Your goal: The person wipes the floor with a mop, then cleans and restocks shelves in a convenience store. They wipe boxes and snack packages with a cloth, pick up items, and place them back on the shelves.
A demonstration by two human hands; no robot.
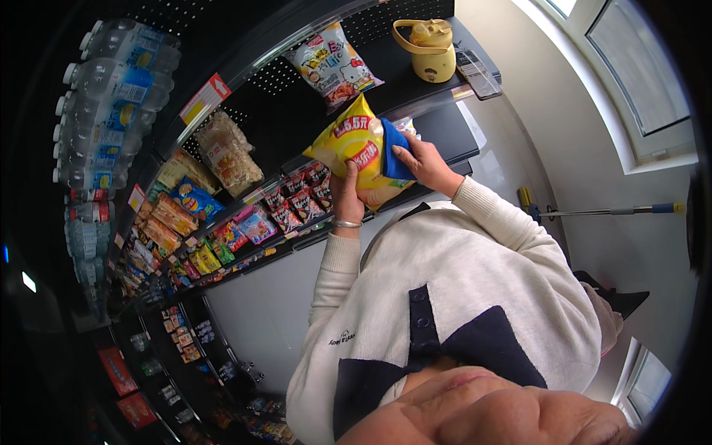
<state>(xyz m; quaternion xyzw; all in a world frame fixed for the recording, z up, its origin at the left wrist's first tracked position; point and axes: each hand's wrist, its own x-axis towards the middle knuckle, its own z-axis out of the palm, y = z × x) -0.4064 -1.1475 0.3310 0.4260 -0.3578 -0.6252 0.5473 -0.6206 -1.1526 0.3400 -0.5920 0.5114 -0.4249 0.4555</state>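
A yellow bag of potato chips (356,150) is held up before my chest, tilted, above the lower shelves. My left hand (349,194), with a bracelet at the wrist, grips its lower left part, thumb on the front and the other fingers mostly hidden. My right hand (425,161) holds a folded blue cloth (394,149) against the bag's right side. Past the bag, a white printed snack bag (336,67) lies on the dark upper shelf. A yellow lidded bottle with a handle (434,58) and a phone (478,75) are at that shelf's right end.
Packaged snacks fill lower shelves, among them a blue bag (196,198) and small red-and-black packets (303,203). Clear plastic bottles (111,111) line the far left. Shelf edges with price tags (206,100) run close to my left hand. A mop-like pole (612,211) is at the right.
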